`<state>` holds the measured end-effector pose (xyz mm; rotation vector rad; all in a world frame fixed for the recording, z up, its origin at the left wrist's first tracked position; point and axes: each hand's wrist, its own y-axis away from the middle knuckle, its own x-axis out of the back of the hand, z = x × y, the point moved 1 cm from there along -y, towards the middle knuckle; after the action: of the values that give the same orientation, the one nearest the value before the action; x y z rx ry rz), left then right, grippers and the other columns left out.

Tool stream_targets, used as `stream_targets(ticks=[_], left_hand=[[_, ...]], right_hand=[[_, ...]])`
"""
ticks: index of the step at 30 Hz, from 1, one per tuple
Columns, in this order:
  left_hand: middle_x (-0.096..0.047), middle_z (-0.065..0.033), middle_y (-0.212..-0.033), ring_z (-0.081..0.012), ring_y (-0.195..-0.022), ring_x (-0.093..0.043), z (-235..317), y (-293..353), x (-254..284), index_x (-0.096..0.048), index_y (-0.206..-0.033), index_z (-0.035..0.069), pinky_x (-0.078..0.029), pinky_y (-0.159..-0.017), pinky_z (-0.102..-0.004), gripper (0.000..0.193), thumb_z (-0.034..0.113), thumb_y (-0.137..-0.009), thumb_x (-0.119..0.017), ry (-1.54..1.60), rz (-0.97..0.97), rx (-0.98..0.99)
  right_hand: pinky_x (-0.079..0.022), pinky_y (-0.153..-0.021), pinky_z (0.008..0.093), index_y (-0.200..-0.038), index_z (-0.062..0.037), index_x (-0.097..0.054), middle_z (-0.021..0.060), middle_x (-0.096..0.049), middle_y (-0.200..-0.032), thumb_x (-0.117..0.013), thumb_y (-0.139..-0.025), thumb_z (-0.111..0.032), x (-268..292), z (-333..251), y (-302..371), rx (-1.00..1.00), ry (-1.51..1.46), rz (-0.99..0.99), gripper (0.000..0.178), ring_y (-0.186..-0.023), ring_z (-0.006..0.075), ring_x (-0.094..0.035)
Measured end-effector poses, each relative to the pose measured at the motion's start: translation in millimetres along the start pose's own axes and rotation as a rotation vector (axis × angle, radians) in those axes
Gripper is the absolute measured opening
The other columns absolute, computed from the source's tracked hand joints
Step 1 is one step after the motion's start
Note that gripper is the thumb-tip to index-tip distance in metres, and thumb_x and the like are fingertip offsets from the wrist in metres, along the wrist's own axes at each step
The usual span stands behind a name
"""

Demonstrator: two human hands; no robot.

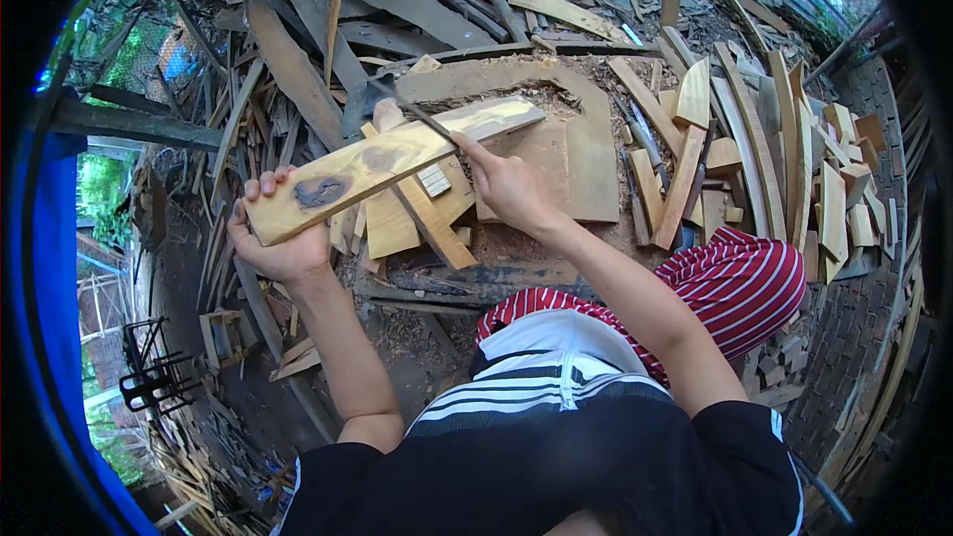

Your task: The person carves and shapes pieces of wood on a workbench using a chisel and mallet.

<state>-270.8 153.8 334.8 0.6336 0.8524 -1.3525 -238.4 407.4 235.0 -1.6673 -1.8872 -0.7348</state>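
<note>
A thick pale wooden board (387, 164) with a dark knot near its left end is held up at a slant, rising to the right. My left hand (283, 233) grips its lower left end, thumb and palm beneath and fingertips over the far edge. In my right hand (501, 184) is a thin, dark, bar-like tool (415, 112), closed in the fingers and lying across the board's upper face. Its handle is hidden by the hand, so I cannot tell its exact kind. Beneath the board, a narrow wooden strip (437, 228) lies across a flat pale wood piece (392, 225).
A worn wooden work surface (596, 159) strewn with shavings lies ahead. Several long tools (645, 134) and wood offcuts (685, 179) sit to its right. Old planks (397, 10) are heaped beyond it. My knee in striped red cloth (745, 273) is at the right.
</note>
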Motion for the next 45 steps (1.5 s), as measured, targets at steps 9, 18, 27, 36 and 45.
stream_targets(ticks=[9, 18, 27, 36, 45], left_hand=[[-0.045, -0.007, -0.081, -0.0274, -0.097, -0.045, 3.1, 6.5, -10.5, -0.046, -0.083, 0.01, -0.029, -0.106, -0.0449, 0.013, 0.022, -0.084, -0.049, -0.026, -0.091, -0.002], [-0.045, -0.0063, -0.082, -0.0255, -0.096, -0.045, -0.3, 3.0, -21.1, -0.045, -0.083, 0.011, -0.031, -0.104, -0.0422, 0.014, 0.023, -0.087, -0.049, -0.031, -0.123, 0.024], [-0.045, -0.0065, -0.082, -0.0258, -0.096, -0.045, 4.8, -1.6, 7.4, -0.045, -0.083, 0.01, -0.03, -0.106, -0.0428, 0.014, 0.023, -0.086, -0.05, -0.027, -0.115, 0.026], [-0.045, -0.0074, -0.083, -0.0282, -0.1, -0.045, 2.1, -7.9, 12.8, -0.045, -0.084, 0.009, -0.027, -0.11, -0.0462, 0.014, 0.022, -0.085, -0.047, -0.046, -0.111, 0.048], [-0.046, -0.0063, -0.081, -0.0262, -0.098, -0.046, 2.9, -5.9, 7.5, -0.047, -0.082, 0.01, -0.029, -0.108, -0.0433, 0.015, 0.025, -0.085, -0.049, -0.079, -0.119, 0.049]], right_hand=[[-0.051, -0.055, 0.0464, -0.145, -0.0297, -0.035, 0.0201, -0.065, -0.074, -0.045, -0.092, -0.012, 5.4, -27.5, 11.7, -0.01, -0.135, -0.072, 0.057, -0.061, 0.0336, -0.065], [-0.051, -0.055, 0.0463, -0.144, -0.0349, -0.035, 0.0217, -0.062, -0.069, -0.048, -0.092, -0.014, -3.9, -54.7, 18.0, 0.204, -0.07, 0.014, 0.058, -0.061, 0.0337, -0.065], [-0.051, -0.056, 0.0474, -0.142, -0.0312, -0.042, 0.0199, -0.063, -0.067, -0.044, -0.095, -0.021, -6.1, 14.8, -9.1, -0.18, -0.104, 0.024, 0.048, -0.059, 0.0345, -0.064], [-0.051, -0.055, 0.0485, -0.141, -0.0323, -0.043, 0.0226, -0.061, -0.065, -0.046, -0.094, -0.018, -20.1, 70.6, -6.4, -0.109, 0.052, 0.102, 0.049, -0.061, 0.0352, -0.065], [-0.052, -0.056, 0.0458, -0.141, -0.0308, -0.044, 0.02, -0.063, -0.066, -0.048, -0.09, -0.011, -12.6, 22.0, 2.3, -0.047, -0.061, 0.074, 0.055, -0.055, 0.03, -0.063]])
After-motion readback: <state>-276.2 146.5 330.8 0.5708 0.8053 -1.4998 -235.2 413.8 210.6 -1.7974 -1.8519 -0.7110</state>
